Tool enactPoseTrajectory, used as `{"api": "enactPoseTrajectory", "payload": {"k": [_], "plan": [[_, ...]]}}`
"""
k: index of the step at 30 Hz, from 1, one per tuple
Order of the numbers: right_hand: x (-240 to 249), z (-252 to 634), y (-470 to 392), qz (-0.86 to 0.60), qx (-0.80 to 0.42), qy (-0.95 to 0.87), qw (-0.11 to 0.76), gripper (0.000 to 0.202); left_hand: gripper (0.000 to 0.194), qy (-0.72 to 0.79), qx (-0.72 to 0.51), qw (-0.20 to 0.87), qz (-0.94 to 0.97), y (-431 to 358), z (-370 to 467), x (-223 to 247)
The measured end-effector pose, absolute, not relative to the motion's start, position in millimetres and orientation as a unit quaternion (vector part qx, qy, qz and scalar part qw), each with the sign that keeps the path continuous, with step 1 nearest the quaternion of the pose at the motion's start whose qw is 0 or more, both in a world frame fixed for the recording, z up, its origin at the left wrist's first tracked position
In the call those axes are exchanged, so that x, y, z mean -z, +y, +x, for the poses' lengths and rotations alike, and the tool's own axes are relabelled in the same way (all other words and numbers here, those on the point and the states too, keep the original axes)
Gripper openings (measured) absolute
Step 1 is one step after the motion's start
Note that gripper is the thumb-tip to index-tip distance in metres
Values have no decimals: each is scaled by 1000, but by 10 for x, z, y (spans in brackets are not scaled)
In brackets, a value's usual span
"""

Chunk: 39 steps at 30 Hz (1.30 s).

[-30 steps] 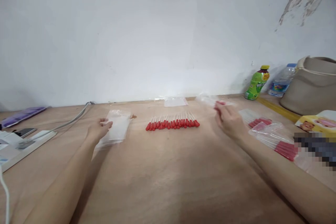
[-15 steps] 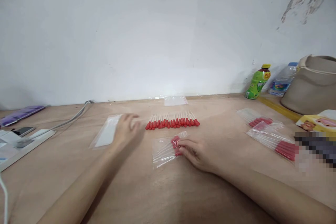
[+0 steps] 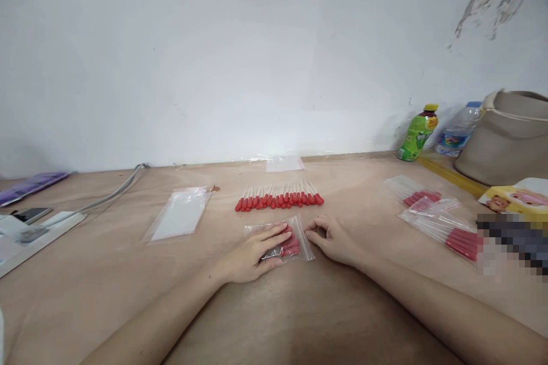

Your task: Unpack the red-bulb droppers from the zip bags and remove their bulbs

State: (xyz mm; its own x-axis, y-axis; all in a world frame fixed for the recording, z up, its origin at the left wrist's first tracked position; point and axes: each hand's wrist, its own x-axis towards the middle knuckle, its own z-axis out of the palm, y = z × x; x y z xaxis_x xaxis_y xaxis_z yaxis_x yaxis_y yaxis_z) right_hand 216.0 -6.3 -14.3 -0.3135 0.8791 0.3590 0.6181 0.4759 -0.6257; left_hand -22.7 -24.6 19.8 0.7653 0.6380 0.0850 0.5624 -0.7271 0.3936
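A clear zip bag (image 3: 306,248) lies flat in front of me, with several red-tipped white sticks (image 3: 291,244) inside, their red ends toward the right. My left hand (image 3: 257,254) rests on the bag, fingers stretched out over its left and middle part, covering most of the pale stems. At the bag's right, zip-side edge, my right hand (image 3: 331,239) is closed, thumb and forefinger pinched together on the plastic. Just beyond the bag is a row of loose red-tipped sticks (image 3: 280,201), red ends toward me.
Flat zip bags (image 3: 180,214) are stacked at the left, another (image 3: 285,164) by the wall. Filled bags (image 3: 462,242) lie at the right. Behind them stand a green bottle (image 3: 418,134), a clear bottle (image 3: 458,131) and a grey bin (image 3: 505,142). A power strip (image 3: 64,231) is far left.
My left hand has come from beside the flat bags at the left onto the filled bag. My right hand has shifted from the red tips to the bag's right edge.
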Motion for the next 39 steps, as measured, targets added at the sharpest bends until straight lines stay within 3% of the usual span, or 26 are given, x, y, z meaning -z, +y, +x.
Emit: {"api": "enactPoseTrajectory", "payload": {"k": [7,14,26,39], "plan": [[176,2190,-82,-416,-111,-819,380,2,30,318,-207,163,911,-156,-30,-243],[138,2187,-119,-330,8,-861,387,6,28,270,-220,114,931,22,200,-182],[158,2184,-91,-259,66,-883,386,12,21,242,-295,90,920,85,184,-30],[77,2197,-76,-210,171,-905,328,9,21,206,-284,41,935,76,180,1]]}}
